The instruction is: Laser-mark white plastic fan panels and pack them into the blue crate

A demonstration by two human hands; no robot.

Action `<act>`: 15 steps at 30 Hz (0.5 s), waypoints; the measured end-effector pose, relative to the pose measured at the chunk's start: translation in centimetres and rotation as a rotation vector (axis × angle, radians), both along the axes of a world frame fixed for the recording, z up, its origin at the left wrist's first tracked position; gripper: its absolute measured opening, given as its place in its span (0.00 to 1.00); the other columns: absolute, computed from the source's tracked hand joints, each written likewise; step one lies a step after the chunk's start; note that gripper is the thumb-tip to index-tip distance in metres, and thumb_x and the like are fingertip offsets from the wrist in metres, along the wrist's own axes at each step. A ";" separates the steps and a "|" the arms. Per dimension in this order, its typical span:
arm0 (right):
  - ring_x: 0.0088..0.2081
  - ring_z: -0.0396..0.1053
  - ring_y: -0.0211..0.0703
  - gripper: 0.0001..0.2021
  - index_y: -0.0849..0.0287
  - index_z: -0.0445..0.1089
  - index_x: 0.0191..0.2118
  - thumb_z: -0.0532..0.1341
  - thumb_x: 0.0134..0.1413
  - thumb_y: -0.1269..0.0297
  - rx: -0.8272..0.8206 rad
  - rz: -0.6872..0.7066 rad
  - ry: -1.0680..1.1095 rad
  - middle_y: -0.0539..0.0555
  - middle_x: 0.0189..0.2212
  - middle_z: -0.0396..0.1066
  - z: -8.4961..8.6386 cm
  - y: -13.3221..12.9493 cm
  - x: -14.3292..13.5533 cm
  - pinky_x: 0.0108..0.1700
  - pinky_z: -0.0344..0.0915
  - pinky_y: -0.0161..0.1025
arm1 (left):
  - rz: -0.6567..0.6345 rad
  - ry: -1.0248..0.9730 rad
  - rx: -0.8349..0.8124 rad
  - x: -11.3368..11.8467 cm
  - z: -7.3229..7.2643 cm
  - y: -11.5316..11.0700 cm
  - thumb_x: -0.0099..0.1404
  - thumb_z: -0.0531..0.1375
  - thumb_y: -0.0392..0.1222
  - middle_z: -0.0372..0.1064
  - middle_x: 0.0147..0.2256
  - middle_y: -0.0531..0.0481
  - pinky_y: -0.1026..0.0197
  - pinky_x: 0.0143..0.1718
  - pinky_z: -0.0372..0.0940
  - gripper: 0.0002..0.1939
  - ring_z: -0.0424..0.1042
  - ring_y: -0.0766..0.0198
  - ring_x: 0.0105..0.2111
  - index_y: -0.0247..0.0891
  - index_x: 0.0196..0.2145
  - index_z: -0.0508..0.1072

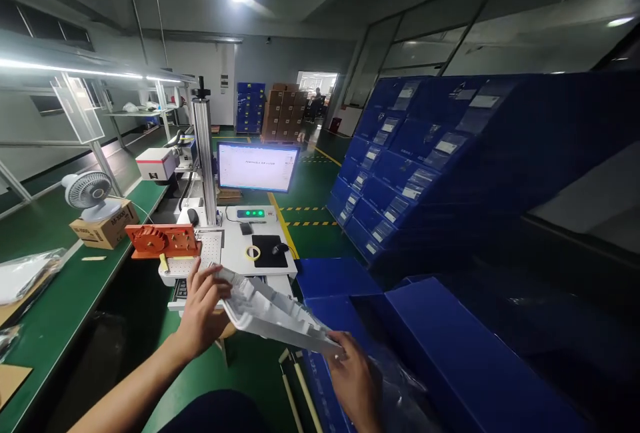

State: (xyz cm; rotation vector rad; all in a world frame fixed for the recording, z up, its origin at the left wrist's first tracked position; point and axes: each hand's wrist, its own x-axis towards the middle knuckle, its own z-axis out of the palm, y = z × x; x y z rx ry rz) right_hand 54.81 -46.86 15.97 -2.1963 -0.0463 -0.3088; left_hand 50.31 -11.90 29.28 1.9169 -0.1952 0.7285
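Note:
A long white plastic housing [280, 316] with ribs inside its hollow side is held up in front of me, tilted down to the right. My left hand [204, 306] grips its left end. Around the right end my right hand [353, 373] is closed, the thumb on the upper edge. Behind the housing stands a white machine table [233, 236] bearing an orange fixture [164, 241], a roll of yellow tape [253, 253] and a mouse on a black pad [270, 253]. A lit monitor [257, 166] is behind them.
An open blue box [340, 277] with clear plastic film lies at the lower right, below tall stacks of blue boxes [395, 159]. On the left, a green bench [75, 293] carries a fan [89, 191] on a carton. Pale poles [307, 396] lean near the blue box.

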 end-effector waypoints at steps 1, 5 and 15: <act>0.48 0.82 0.67 0.15 0.48 0.82 0.40 0.62 0.54 0.49 -0.017 0.032 0.017 0.56 0.44 0.84 0.0 0.2 0.0 0.49 0.76 0.59 | -0.023 0.022 0.035 -0.1 -0.6 0.1 0.52 0.81 0.36 0.81 0.39 0.44 0.28 0.79 0.47 0.15 0.77 0.36 0.58 0.48 0.35 0.84; 0.48 0.81 0.63 0.16 0.50 0.81 0.43 0.60 0.58 0.50 -0.043 0.165 0.101 0.56 0.44 0.84 0.3 1.3 0.3 0.49 0.76 0.57 | -0.004 0.124 0.023 -1.2 -2.8 -0.3 0.54 0.82 0.45 0.81 0.41 0.43 0.47 0.52 0.75 0.15 0.81 0.44 0.46 0.44 0.36 0.83; 0.53 0.81 0.70 0.38 0.56 0.77 0.46 0.63 0.51 0.23 0.414 -0.201 0.104 0.67 0.47 0.83 -5.8 -4.1 3.3 0.59 0.78 0.64 | 0.389 0.228 -0.259 -5.2 -3.4 2.8 0.48 0.84 0.45 0.79 0.33 0.49 0.59 0.36 0.71 0.24 0.76 0.54 0.33 0.42 0.38 0.79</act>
